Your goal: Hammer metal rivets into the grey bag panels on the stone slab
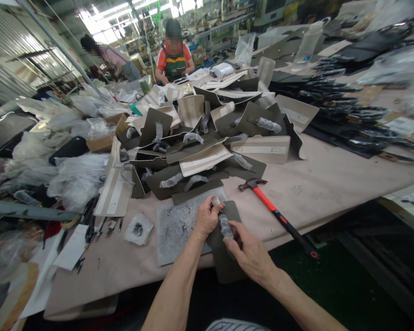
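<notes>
Your head camera looks down and far ahead, close above your bare left hand [209,215] and bare right hand [249,252].

Bright windows [184,8] beyond crowded shelves [224,25], ribbed wall [10,41] at left, dark green floor [307,280].

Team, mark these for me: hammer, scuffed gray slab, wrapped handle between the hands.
Hammer [283,219]: head view, middle of its shaft.
Scuffed gray slab [177,226]: head view, bare top surface, left of the forearm.
Wrapped handle [224,223]: head view, middle of its cloudy wrapping.
</notes>
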Motion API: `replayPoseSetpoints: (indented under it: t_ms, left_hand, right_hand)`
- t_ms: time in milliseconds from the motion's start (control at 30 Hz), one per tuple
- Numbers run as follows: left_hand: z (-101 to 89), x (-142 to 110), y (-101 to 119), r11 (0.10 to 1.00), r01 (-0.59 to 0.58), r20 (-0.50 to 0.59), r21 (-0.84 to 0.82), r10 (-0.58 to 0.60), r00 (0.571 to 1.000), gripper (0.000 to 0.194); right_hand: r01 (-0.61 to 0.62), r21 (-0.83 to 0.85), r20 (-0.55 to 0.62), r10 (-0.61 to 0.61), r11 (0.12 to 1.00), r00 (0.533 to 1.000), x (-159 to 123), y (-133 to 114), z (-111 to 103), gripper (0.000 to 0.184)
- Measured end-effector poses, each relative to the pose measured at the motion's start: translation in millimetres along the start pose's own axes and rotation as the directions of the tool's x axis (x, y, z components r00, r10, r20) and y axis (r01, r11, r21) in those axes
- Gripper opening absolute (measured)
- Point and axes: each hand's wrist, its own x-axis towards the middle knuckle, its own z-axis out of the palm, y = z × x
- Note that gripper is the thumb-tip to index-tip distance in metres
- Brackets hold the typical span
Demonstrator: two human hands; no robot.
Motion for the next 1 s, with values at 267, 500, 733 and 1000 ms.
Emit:
replayPoseSetpoints:
  t_ms: [267, 500, 733, 1000]
  left_hand:
    - [0.5, -10, -5, 0.977, -0.169, 0.077, 0.128, 0.16, 0.984, 0.014]
    - [0.1, -5, -4, 0.99, -0.122, 0.061, 0.068, 0.118, 0.991, 0.011]
    - [0.7, -7, -11, 0.979, -0.178, 0.099, 0.095, 0.169, 0.981, 0.009]
    - [0.7, -9, -10, 0.979, -0.163, 0.087, 0.12, 0.153, 0.984, 0.008]
  right_hand:
    - [-0.251, -0.682, -0.215, 0.141, 0.687, 0.967, 33, 77, -93, 0.035]
    - [-0.636, 0.109, 0.241, 0.6, 0.764, 0.763, 53, 65, -106, 0.009]
    - [-0.373, 0.212, 0.013, 0.379, 0.903, 0.925, 44, -9, -118, 0.034]
    - [0.205, -0.519, 0.059, -0.204, 0.83, 0.977, 19, -23, -124, 0.04]
